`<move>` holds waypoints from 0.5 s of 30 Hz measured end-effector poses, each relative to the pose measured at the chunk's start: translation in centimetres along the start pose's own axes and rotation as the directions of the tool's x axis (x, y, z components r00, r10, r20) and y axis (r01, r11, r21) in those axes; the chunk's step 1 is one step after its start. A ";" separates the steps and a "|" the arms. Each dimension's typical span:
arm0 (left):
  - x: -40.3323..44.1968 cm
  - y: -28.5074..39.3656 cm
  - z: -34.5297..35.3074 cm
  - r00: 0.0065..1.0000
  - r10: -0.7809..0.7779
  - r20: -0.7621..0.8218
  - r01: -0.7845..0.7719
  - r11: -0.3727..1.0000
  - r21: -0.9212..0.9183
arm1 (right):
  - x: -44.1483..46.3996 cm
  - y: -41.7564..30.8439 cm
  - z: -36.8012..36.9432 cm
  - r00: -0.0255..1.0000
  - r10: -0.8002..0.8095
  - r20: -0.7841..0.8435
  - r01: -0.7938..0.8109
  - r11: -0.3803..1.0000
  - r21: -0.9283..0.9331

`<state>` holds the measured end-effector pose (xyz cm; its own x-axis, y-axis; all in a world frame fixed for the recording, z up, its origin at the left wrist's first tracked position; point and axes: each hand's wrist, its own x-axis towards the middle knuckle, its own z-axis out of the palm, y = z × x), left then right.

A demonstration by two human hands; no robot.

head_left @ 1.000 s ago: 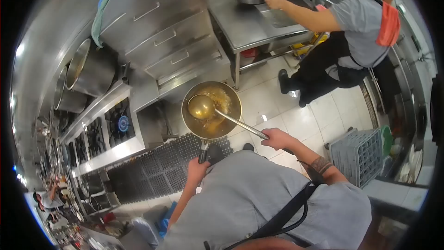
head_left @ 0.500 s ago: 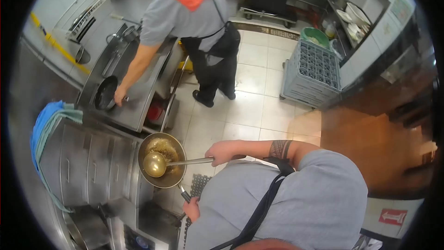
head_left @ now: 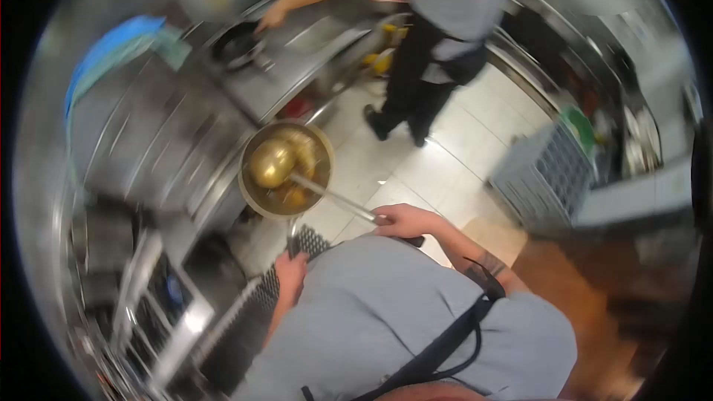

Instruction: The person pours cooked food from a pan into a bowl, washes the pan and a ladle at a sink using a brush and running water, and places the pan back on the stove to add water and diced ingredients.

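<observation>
My left hand [head_left: 290, 270] is wrapped round the handle of a deep round pan [head_left: 249, 204], held in the air in front of my body. Inside the pan lies yellowish, oily liquid [head_left: 306, 150]. My right hand [head_left: 405, 220] grips the long handle of a metal ladle [head_left: 272, 163], whose golden-looking bowl is over the left part of the pan. The ladle's handle crosses the pan's rim on the lower right. Whether the bowl touches the liquid or the pan is unclear through the blur.
A co-worker [head_left: 445, 30] stands at a steel counter [head_left: 286, 89], one hand on a dark pan [head_left: 236, 46]. Grey crates [head_left: 546, 174] stand at the right. Drawers [head_left: 141, 134] are at the left, a stove [head_left: 167, 304] at the lower left.
Against the last frame, the view has swung back towards the stove. Both hands still hold the pan and ladle. The co-worker's hand remains at the dark pan.
</observation>
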<state>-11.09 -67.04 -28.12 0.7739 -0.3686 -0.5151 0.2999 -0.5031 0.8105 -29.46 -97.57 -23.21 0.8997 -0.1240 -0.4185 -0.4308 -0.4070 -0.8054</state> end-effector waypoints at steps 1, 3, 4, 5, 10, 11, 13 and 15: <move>-1.0 1.5 0.0 0.998 -0.062 -0.024 0.063 0.997 0.034 | 0.0 -0.5 -0.4 1.000 0.023 0.007 -0.023 1.000 0.016; 0.2 -0.7 0.0 0.995 -0.045 -0.084 0.037 0.995 -0.092 | 0.0 -1.6 -1.5 0.997 0.036 0.067 -0.039 0.998 0.046; 0.1 0.0 -0.1 0.997 -0.064 -0.049 0.058 0.993 -0.106 | -0.1 -1.9 -1.9 0.995 0.080 0.057 -0.086 0.991 0.099; 0.0 0.8 0.0 0.997 -0.072 -0.010 0.070 0.991 -0.116 | -0.1 -1.8 -2.3 0.995 0.065 0.081 -0.072 0.994 0.084; 1.9 4.2 0.1 0.998 -0.044 -0.040 0.039 0.993 -0.108 | 2.3 -2.8 -4.9 0.996 0.082 0.026 -0.084 0.988 0.131; 2.4 4.6 0.4 0.999 -0.037 -0.038 0.032 0.992 -0.121 | 2.9 -2.5 -5.3 0.996 0.088 0.030 -0.092 0.984 0.151; 3.1 6.7 0.4 0.997 -0.070 -0.027 0.066 0.988 -0.139 | 3.9 -4.1 -6.6 0.993 0.112 0.021 -0.114 0.985 0.133; 4.7 7.8 0.3 0.998 -0.058 -0.014 0.055 0.991 -0.121 | 5.7 -4.3 -7.4 0.998 0.026 -0.065 -0.014 0.986 0.169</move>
<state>-5.31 -72.95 -24.29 0.7629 -0.3282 -0.5570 0.4077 -0.4243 0.8085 -22.00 -103.24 -19.03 0.8911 -0.1928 -0.4109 -0.4493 -0.2466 -0.8586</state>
